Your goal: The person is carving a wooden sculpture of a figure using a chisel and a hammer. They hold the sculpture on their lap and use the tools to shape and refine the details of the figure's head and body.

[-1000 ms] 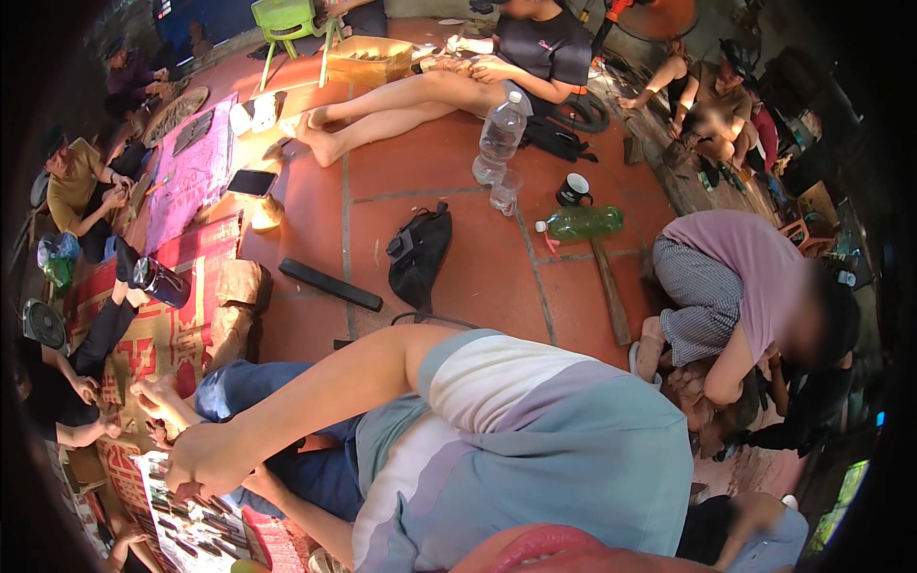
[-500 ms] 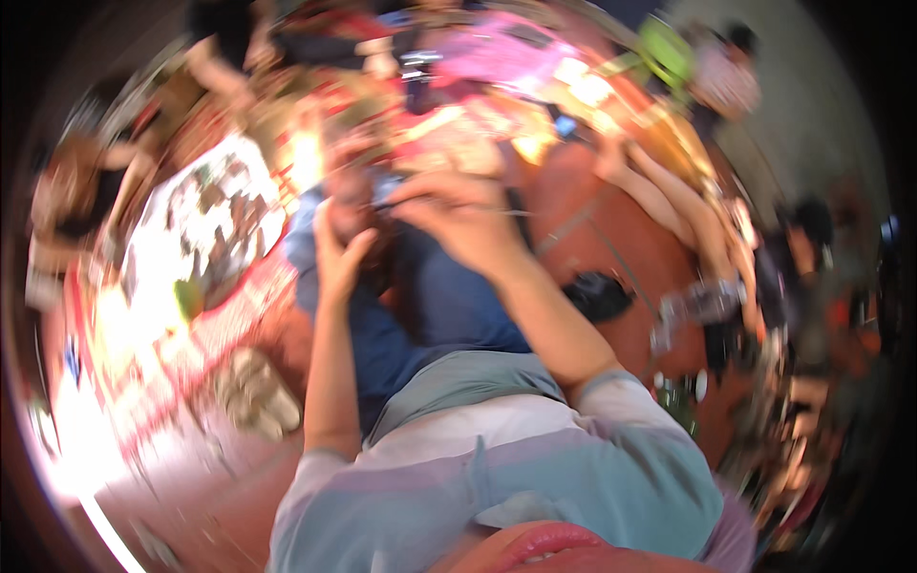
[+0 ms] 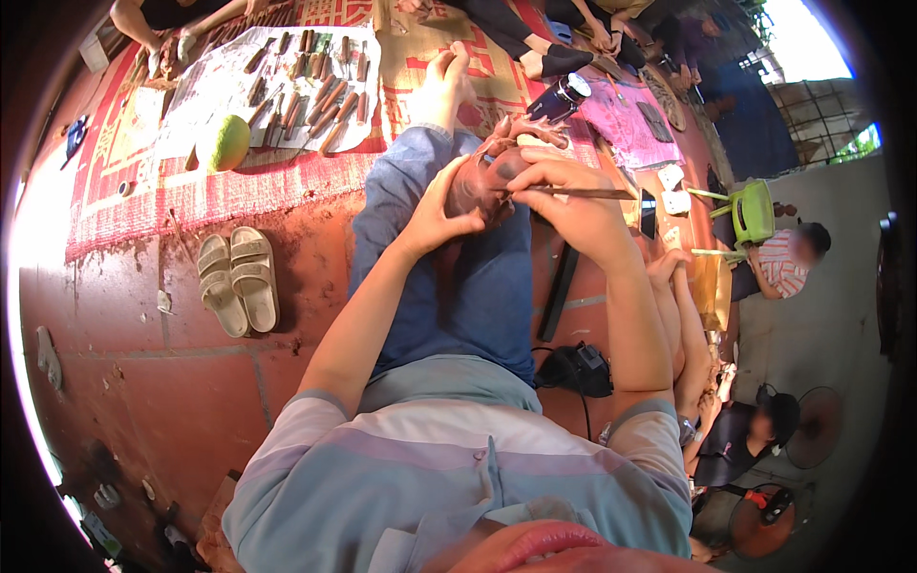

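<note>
A reddish-brown carving (image 3: pixel 475 189), which looks like wood, rests over my blue-trousered legs. It has a rounded body and branching parts at its far end. My left hand (image 3: pixel 432 218) grips its near left side, thumb toward me and the fingers partly hidden behind it. Pinched in my right hand (image 3: pixel 585 208) is a slim tool with a brown handle (image 3: pixel 607 194). That handle points right, while the tip meets the carving or lies very close to it; the tip's shape is too small to make out.
On a red patterned mat (image 3: pixel 296 181), a white sheet (image 3: pixel 196 124) bears several wooden-handled carving tools. A green round fruit (image 3: pixel 225 143) and beige sandals (image 3: pixel 250 277) lie left. A dark jar (image 3: pixel 559 97), pink cloth (image 3: pixel 626 124), black corded object (image 3: pixel 576 371) and green stool (image 3: pixel 753 212) are right. Other people sit around.
The view has swung and is sharper now. My hands appear farther right in it, with the carving still in the left and the slim tool in the right.
</note>
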Demonstrator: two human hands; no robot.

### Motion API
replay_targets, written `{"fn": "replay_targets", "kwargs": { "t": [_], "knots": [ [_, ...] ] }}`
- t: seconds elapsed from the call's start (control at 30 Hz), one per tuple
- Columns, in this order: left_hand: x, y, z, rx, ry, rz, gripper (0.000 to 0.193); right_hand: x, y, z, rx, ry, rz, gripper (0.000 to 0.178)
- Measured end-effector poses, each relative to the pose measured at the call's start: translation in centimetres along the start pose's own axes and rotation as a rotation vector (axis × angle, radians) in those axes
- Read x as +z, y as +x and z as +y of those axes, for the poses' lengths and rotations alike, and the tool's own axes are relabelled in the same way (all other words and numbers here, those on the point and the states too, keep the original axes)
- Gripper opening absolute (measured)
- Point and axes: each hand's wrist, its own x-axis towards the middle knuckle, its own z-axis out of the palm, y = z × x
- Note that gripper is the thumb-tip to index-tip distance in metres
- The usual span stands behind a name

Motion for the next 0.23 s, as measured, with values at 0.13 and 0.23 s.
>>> {"fn": "replay_targets", "kwargs": {
  "t": [0.13,0.23],
  "knots": [
    [0.4,0.7,0.1,0.013,0.119,0.019,0.108,0.2,1.3,0.6,-0.091,-0.144,-0.179,0.008],
    [-0.1,1.1,-0.1,0.069,0.097,-0.031,0.106,0.9,3.0,2.0,-0.400,-0.368,-0.092,0.008]
  ]
}}
